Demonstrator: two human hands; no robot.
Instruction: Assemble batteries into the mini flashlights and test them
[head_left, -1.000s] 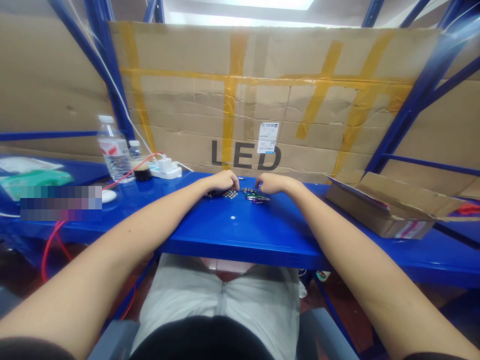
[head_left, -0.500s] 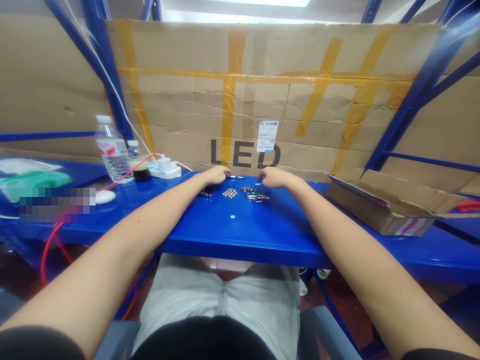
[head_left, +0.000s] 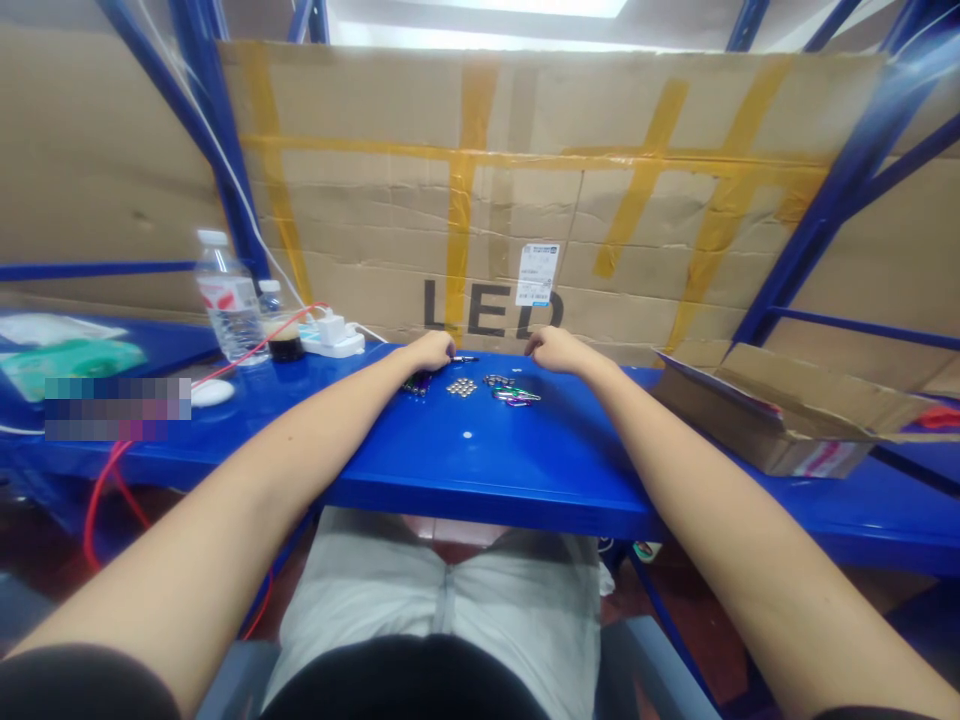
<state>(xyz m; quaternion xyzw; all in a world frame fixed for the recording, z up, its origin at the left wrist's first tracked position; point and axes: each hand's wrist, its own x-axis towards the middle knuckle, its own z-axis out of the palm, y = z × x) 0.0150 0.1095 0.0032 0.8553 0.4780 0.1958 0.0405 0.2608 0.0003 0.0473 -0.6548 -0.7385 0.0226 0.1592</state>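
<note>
My left hand [head_left: 432,352] is at the back of the blue table [head_left: 480,465], fingers closed on the near end of a slim, pen-like silver and dark object [head_left: 466,359]. Beneath its wrist lies a bunch of dark, shiny small pieces [head_left: 417,384], partly covered. My right hand [head_left: 553,350] hovers over the table's back edge, fingers loosely bent and apart, with nothing visible in them. Between the hands lie a cluster of small round silvery pieces [head_left: 462,386], a little heap of metal rings or chain [head_left: 498,380] and several coloured carabiners [head_left: 516,396].
An open cardboard box [head_left: 780,420] stands on the right. Leftward are a water bottle [head_left: 226,305], a small bottle of dark liquid [head_left: 283,340], a white power strip [head_left: 336,342], a white mouse-like object [head_left: 213,393] and red cable [head_left: 96,510]. A large carton [head_left: 360,220] walls off the back.
My left hand has drawn slightly left, and the pen-like object has shifted left with it. My right hand has lifted and moved a little to the right, away from the small pieces.
</note>
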